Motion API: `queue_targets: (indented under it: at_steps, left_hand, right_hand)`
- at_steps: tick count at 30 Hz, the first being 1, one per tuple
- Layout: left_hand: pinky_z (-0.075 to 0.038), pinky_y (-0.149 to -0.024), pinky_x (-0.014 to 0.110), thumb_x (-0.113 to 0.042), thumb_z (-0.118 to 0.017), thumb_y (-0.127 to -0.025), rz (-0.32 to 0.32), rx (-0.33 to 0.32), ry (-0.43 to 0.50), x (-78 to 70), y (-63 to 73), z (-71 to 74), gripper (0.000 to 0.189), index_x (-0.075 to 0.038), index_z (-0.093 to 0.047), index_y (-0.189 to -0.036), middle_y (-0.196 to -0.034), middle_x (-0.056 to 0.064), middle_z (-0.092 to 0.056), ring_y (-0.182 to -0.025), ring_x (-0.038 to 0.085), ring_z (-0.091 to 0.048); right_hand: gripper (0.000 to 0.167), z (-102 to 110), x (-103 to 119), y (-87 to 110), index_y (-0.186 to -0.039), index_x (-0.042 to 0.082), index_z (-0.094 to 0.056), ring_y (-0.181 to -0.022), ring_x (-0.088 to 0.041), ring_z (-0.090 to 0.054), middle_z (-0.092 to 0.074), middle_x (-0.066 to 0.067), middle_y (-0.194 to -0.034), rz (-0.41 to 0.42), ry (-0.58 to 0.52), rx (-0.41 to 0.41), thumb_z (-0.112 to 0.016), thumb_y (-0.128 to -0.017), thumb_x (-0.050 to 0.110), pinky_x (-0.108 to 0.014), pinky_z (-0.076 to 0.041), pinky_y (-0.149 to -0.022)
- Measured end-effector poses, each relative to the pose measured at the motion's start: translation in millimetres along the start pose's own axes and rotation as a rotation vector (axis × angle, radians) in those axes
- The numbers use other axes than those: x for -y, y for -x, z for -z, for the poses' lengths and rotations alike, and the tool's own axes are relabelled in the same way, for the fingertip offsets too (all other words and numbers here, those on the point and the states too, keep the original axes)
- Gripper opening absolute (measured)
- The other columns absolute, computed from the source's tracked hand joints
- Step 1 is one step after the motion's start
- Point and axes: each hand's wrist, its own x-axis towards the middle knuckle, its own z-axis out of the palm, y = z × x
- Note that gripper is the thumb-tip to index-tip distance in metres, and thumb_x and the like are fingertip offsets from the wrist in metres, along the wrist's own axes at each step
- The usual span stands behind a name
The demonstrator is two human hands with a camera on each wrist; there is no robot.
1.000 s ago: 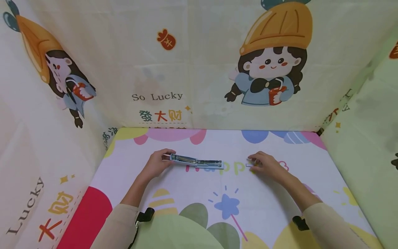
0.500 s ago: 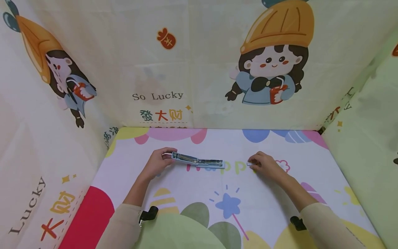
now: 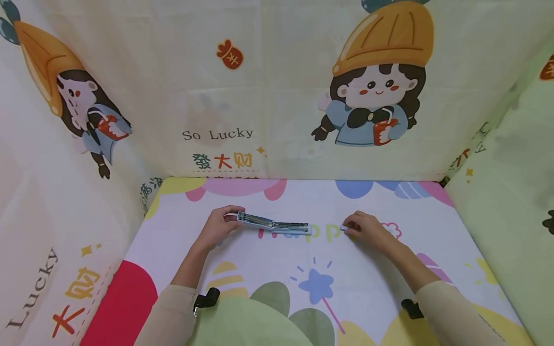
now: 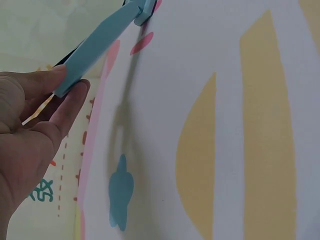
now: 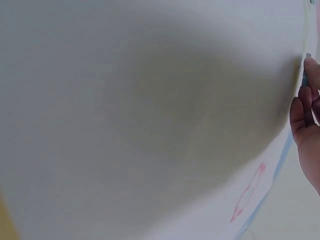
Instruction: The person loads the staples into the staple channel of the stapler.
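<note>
A light blue stapler (image 3: 291, 228) is folded wide open, its metal insides facing up in the head view. Its right half lies low over the table while the left half tilts upward. My left hand (image 3: 218, 227) pinches the raised end between thumb and fingers; the left wrist view shows the smooth blue underside of the stapler (image 4: 97, 50) there. Right of the stapler, with a gap between, my right hand (image 3: 367, 228) pinches a small greyish strip (image 3: 343, 228), perhaps staples. Only the strip's tip shows past the fingertips; the rest is hidden in the fingers.
A printed cloth (image 3: 368, 269) covers the table under both hands. Patterned cloth walls (image 3: 285, 105) rise behind and at both sides. Black wrist mounts (image 3: 207, 298) sit at the sleeves.
My right fingers have drawn in on the small strip, and less of it shows than a second ago. The left hand and the stapler have stayed nearly still.
</note>
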Motion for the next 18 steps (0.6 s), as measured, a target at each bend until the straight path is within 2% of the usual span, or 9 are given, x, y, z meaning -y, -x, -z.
queue_targets:
  at_steps: [6, 13, 18]
  left_hand:
    - [-0.059, -0.084, 0.02, 0.003, -0.071, -0.093, 0.003, -0.005, -0.008, 0.9, -0.4, 0.8, 0.043, -0.001, -0.065, -0.135, -0.136, 0.019, -0.063, -0.108, 0.028, -0.066]
    - [-0.06, -0.089, 0.028, 0.002, -0.072, -0.093, 0.017, -0.008, -0.026, 1.6, -1.0, 0.5, 0.042, -0.003, -0.066, -0.135, -0.135, 0.018, -0.064, -0.109, 0.028, -0.066]
    - [-0.06, -0.087, 0.027, 0.002, -0.072, -0.093, 0.014, -0.008, -0.025, 0.3, -0.3, 0.1, 0.043, -0.002, -0.066, -0.134, -0.135, 0.018, -0.064, -0.108, 0.028, -0.066]
  right_hand:
    - [0.014, 1.0, 7.9, -8.6, -0.098, 0.007, -0.075, -0.082, -0.016, -0.064, -0.067, -0.001, -0.091, 0.041, -0.006, -0.012, -0.081, -0.087, 0.004, -0.03, -0.056, -0.074]
    - [0.014, 1.4, 22.0, -20.2, -0.101, 0.008, -0.075, -0.086, -0.016, -0.067, -0.071, -0.002, -0.096, -0.01, -0.033, 0.021, -0.079, -0.088, 0.006, -0.03, -0.057, -0.074]
    - [0.014, -2.8, 30.8, -28.5, -0.102, 0.008, -0.076, -0.086, -0.016, -0.067, -0.072, -0.001, -0.095, 0.006, -0.052, 0.008, -0.079, -0.088, 0.006, -0.03, -0.057, -0.075]
